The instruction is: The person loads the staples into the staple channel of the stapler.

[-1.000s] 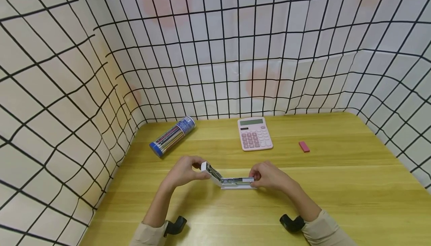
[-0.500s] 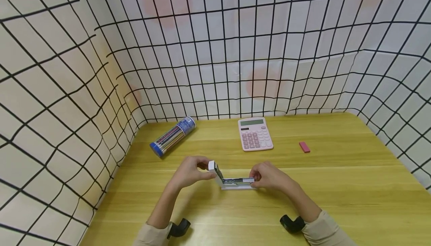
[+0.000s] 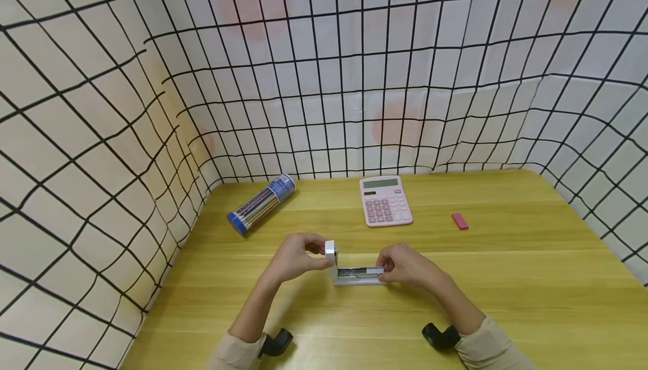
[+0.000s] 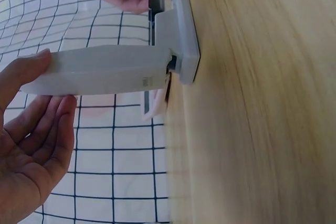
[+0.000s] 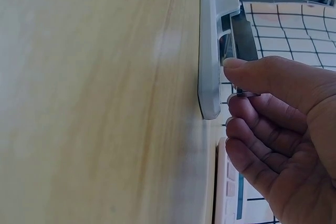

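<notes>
A white stapler [image 3: 356, 281] stands on the table, opened out, its top arm [image 4: 100, 74] raised nearly upright. My left hand [image 3: 298, 257] grips the end of that arm between thumb and fingers. With thumb and curled fingers, my right hand [image 3: 405, 263] pinches the free end of the stapler's metal magazine [image 5: 244, 40]. The base [image 5: 210, 66] of the stapler lies along the tabletop, under the magazine. The right fingers partly hide the magazine's tip.
Behind the hands lies a pink calculator [image 3: 386, 201], and a small pink-red block [image 3: 459, 221] is to its right. A clear tube of pencils [image 3: 261, 204] with a blue cap lies at the back left. Grid-patterned cloth walls [image 3: 349, 77] bound the wooden table [image 3: 506, 280].
My left hand has moved right and swung the stapler's top arm up from a leftward slant to nearly upright. The right hand has stayed at the magazine's end.
</notes>
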Tool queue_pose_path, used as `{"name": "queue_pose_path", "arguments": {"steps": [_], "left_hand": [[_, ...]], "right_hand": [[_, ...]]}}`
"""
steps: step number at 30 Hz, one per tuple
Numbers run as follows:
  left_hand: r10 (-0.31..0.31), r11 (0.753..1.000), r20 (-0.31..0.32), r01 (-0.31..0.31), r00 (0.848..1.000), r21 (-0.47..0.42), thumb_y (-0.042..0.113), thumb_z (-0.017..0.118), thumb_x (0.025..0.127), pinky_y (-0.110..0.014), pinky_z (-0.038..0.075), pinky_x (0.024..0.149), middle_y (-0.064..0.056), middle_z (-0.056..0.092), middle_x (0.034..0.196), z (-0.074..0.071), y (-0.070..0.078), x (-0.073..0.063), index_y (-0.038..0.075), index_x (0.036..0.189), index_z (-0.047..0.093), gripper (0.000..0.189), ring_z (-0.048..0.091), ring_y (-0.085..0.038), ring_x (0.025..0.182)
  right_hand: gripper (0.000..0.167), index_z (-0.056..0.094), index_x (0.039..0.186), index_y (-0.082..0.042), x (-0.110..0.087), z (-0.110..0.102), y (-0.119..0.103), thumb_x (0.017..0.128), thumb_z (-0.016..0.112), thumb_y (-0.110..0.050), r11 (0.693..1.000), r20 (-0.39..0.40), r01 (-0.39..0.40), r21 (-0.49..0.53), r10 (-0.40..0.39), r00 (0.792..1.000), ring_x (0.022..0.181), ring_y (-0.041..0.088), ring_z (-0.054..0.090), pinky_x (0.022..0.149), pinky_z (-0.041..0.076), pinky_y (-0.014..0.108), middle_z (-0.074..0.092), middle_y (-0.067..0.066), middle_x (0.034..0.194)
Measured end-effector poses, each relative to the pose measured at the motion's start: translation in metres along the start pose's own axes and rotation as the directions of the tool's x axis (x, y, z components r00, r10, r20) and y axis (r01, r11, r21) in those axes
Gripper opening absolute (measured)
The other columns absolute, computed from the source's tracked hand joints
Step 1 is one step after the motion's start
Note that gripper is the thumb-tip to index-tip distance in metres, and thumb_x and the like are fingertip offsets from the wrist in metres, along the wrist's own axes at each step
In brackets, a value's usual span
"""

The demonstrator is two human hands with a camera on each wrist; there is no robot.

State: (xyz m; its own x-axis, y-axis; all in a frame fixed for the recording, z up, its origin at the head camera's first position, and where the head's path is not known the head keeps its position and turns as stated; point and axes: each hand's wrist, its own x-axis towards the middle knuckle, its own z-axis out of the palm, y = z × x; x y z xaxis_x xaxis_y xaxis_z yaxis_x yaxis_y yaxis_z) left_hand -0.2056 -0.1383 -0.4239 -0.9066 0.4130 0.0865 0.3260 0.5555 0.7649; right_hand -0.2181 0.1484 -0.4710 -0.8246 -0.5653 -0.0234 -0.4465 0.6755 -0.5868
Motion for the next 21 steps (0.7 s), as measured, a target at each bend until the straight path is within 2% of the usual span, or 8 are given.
{"name": "queue_pose_path", "arguments": {"steps": [8, 15, 21], "left_hand": [[0.015, 1.0, -0.027, -0.016, 1.0, -0.014, 0.024, 0.082, 0.075, -0.023, 0.051, 0.072, 0.002, 0.07, 0.086, 0.007, 0.001, 0.002, 0.011, 0.097, 0.073, 0.027, 0.063, -0.009, 0.08], [0.038, 0.999, -0.019, -0.039, 0.999, -0.026, 0.024, 0.081, 0.076, -0.024, 0.051, 0.073, 0.001, 0.071, 0.089, 0.012, 0.003, 0.005, 0.011, 0.098, 0.073, 0.026, 0.066, -0.022, 0.086], [0.033, 0.999, -0.024, -0.034, 0.999, -0.021, 0.021, 0.082, 0.074, -0.025, 0.051, 0.073, 0.0, 0.071, 0.089, 0.016, 0.006, 0.006, 0.01, 0.099, 0.073, 0.028, 0.066, -0.022, 0.085]], "right_hand": [[0.013, 0.069, 0.082, -0.011, 0.0, 0.0, -0.001, 0.074, 0.079, -0.014, 1.0, 0.0, 0.004, 0.006, -0.004, 1.0, 0.063, 0.003, 0.047, 0.059, 0.041, 0.019, 0.058, -0.009, 0.069], [0.015, 0.069, 0.084, -0.011, -0.001, -0.001, 0.0, 0.075, 0.079, -0.016, 1.0, 0.003, -0.002, 0.006, 0.002, 1.0, 0.065, 0.003, 0.049, 0.06, 0.043, 0.019, 0.059, -0.009, 0.071], [0.015, 0.069, 0.084, -0.011, 0.0, 0.0, 0.0, 0.075, 0.079, -0.016, 1.0, 0.004, -0.007, 0.012, 0.007, 1.0, 0.065, 0.004, 0.048, 0.06, 0.042, 0.019, 0.058, -0.008, 0.071]]}}
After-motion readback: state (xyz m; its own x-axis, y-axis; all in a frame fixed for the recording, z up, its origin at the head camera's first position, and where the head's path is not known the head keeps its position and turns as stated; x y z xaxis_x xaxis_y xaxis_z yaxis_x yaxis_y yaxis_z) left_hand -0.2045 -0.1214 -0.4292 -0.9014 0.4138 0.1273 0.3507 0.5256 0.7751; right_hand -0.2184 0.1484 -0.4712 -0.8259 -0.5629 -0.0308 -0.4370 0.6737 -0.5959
